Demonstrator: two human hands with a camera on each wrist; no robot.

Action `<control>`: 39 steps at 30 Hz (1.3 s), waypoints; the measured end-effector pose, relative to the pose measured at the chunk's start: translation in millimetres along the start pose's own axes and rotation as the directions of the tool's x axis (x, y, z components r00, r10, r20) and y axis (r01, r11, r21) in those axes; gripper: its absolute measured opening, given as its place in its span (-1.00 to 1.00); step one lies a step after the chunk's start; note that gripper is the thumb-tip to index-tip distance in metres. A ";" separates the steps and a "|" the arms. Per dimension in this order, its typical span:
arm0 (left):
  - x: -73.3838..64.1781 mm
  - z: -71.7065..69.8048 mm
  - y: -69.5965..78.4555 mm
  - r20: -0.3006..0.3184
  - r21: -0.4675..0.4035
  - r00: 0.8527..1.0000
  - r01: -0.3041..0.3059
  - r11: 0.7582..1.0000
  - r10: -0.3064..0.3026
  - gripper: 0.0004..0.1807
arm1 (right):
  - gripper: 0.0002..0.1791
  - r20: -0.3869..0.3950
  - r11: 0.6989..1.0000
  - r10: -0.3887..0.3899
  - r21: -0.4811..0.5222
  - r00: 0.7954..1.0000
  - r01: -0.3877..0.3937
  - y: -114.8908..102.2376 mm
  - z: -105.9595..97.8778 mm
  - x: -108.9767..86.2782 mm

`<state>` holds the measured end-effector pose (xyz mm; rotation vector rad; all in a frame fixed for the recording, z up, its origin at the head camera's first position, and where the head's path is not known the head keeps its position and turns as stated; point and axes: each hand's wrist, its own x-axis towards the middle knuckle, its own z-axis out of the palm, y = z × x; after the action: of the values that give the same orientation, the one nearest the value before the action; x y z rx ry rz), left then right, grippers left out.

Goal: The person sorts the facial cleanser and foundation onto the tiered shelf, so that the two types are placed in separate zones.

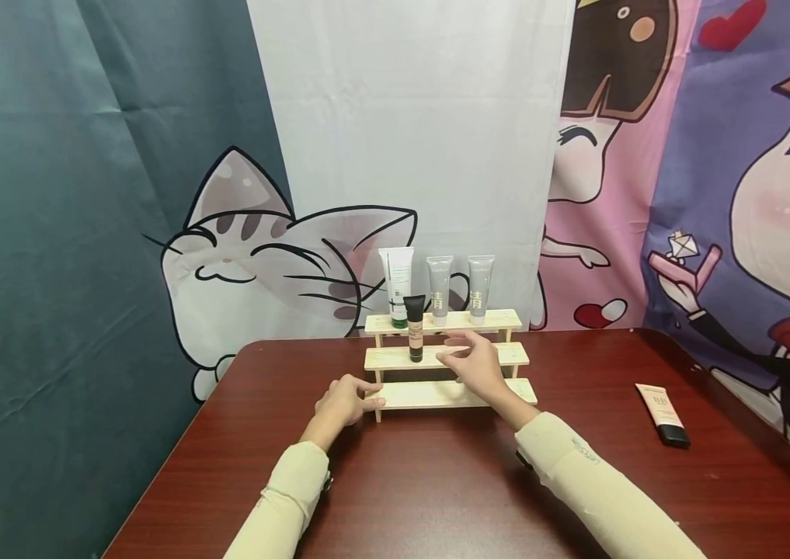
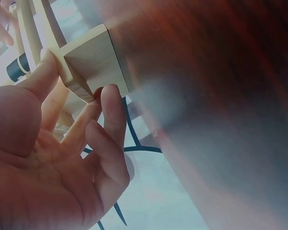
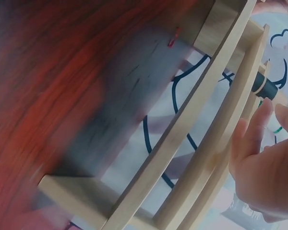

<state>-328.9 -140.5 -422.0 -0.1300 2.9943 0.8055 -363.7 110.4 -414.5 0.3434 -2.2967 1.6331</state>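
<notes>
A three-step wooden rack (image 1: 429, 396) stands on the table. My left hand (image 1: 344, 400) holds the left end of its lowest step, thumb on top and fingers underneath, as the left wrist view shows. On the middle step a small peach tube (image 1: 415, 332) with black ends stands upright, left of centre. My right hand (image 1: 476, 365) is just right of that tube, over the middle step, with thumb and fingers apart and nothing between them. In the right wrist view the tube's black cap (image 3: 265, 87) appears just beyond the fingertips.
The top step carries a white tube (image 1: 398, 281) with a green cap and two translucent grey tubes (image 1: 440, 289), all upright. A peach tube (image 1: 660, 411) with a black cap lies on the table (image 1: 450, 481) at the right. A printed cartoon curtain (image 1: 408, 140) hangs behind.
</notes>
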 end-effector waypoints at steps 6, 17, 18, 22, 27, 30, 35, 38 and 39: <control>0.5 1.3 -0.4 0.001 -0.002 1.000 -0.006 1.000 0.006 -0.60 | -0.53 -0.011 0.999 0.022 -0.031 1.000 -0.022 3.4 -15.0 -6.6; 0.9 0.3 -0.1 -0.005 0.002 1.000 -0.012 1.000 0.012 -0.61 | -0.53 0.004 0.998 0.028 -0.058 1.000 -0.028 8.9 -41.7 -18.1; 1.1 0.3 -0.3 -0.005 0.003 1.000 -0.012 1.000 0.012 -0.61 | -0.53 0.004 0.997 0.032 -0.066 0.999 -0.031 9.4 -43.9 -18.9; 1.6 0.6 -0.9 -0.003 0.006 1.000 -0.010 1.000 0.010 -0.60 | -0.52 -0.004 0.995 0.049 -0.090 0.999 -0.049 13.5 -52.5 -21.2; 2.4 1.3 -1.9 -0.001 0.005 1.000 -0.007 1.000 0.007 -0.60 | -0.50 -0.011 0.993 0.084 -0.086 0.996 -0.085 14.6 -63.6 -25.5; 3.1 0.9 -2.3 0.000 0.005 1.000 -0.006 1.000 0.006 -0.59 | -0.50 -0.003 0.992 0.088 -0.086 0.996 -0.088 15.8 -69.1 -27.6; 2.1 0.4 -1.3 0.000 -0.005 1.000 -0.007 1.000 0.007 -0.60 | -0.54 -0.008 0.991 0.089 -0.101 0.996 -0.089 18.5 -79.7 -32.2; 1.7 1.1 -1.1 0.001 -0.011 1.000 -0.005 1.000 0.005 -0.61 | -0.53 -0.015 0.988 0.096 -0.119 0.995 -0.097 19.8 -88.1 -35.2; 1.9 1.2 -1.3 0.000 -0.010 1.000 -0.004 1.000 0.004 -0.61 | -0.53 -0.019 0.987 0.099 -0.124 0.995 -0.100 20.4 -91.0 -35.9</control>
<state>-330.6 -141.2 -423.9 -0.1245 2.9913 0.8211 -328.3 203.8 -417.9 0.1922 -2.4280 1.5224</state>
